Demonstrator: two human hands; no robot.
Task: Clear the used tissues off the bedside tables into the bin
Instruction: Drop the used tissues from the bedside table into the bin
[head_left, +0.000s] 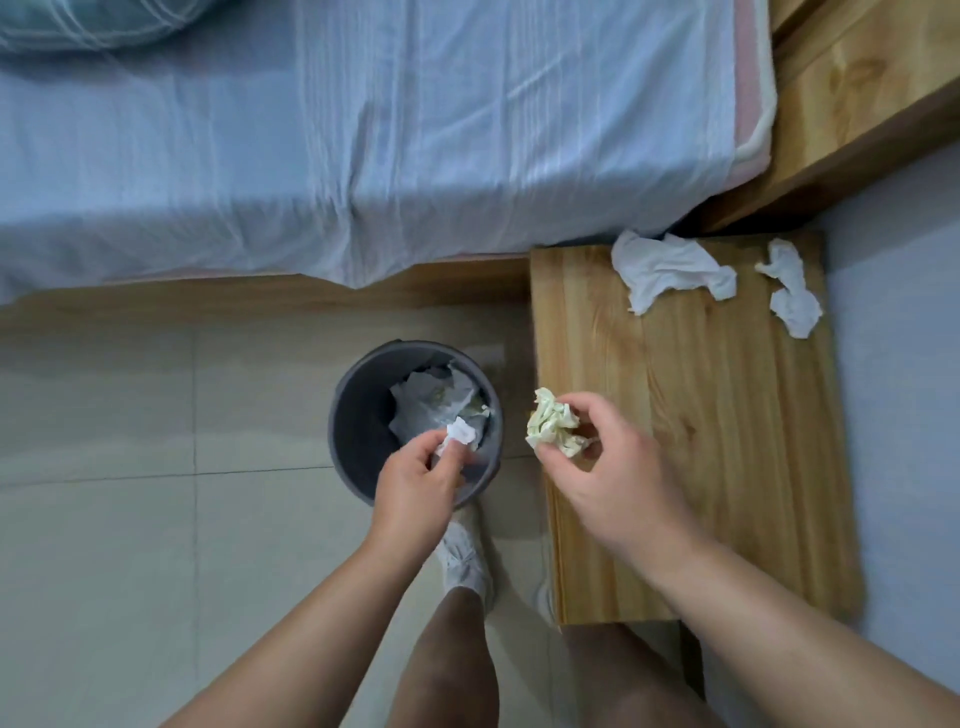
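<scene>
Pale tiled floor (114, 519) near left; far side, a bed (363, 130) in a wrinkled light-blue sheet (545, 171) on a wooden frame (249, 299); headboard (852, 98) far right, bluish wall (904, 374) right.

My bedside table (727, 441): matt grained wood
Bin (358, 415): smooth grey plastic
Tissues (670, 273): crumpled white paper
Bed sheet (363, 130): wrinkled cloth
Floor (130, 415): smooth tile
</scene>
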